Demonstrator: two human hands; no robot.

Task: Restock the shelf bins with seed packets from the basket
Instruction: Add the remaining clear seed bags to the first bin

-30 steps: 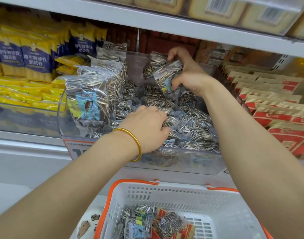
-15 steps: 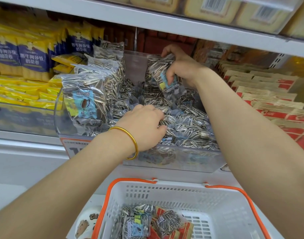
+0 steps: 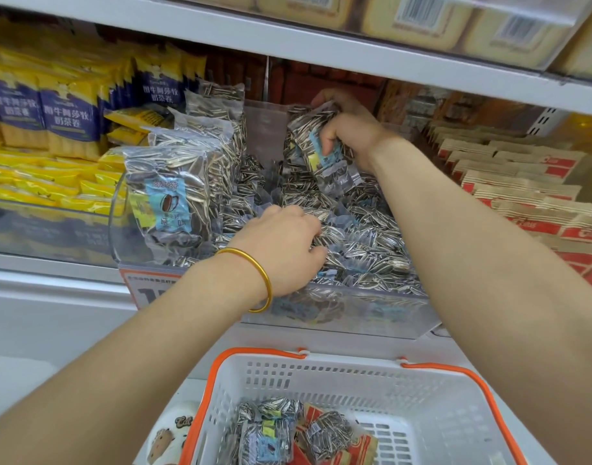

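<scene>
With the right hand (image 3: 346,130) clamped on an upright clear packet of striped sunflower seeds (image 3: 316,146) at the back of the clear plastic shelf bin (image 3: 355,310), stand it square while the left hand (image 3: 287,246), curled over loose packets, presses them flat.

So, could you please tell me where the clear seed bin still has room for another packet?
The clear plastic seed bin is nearly full: flat packets cover its floor. The only gap is the dip at the back, between the upright stack of seed packets and the packet in the right hand. The left hand covers the front.
</scene>
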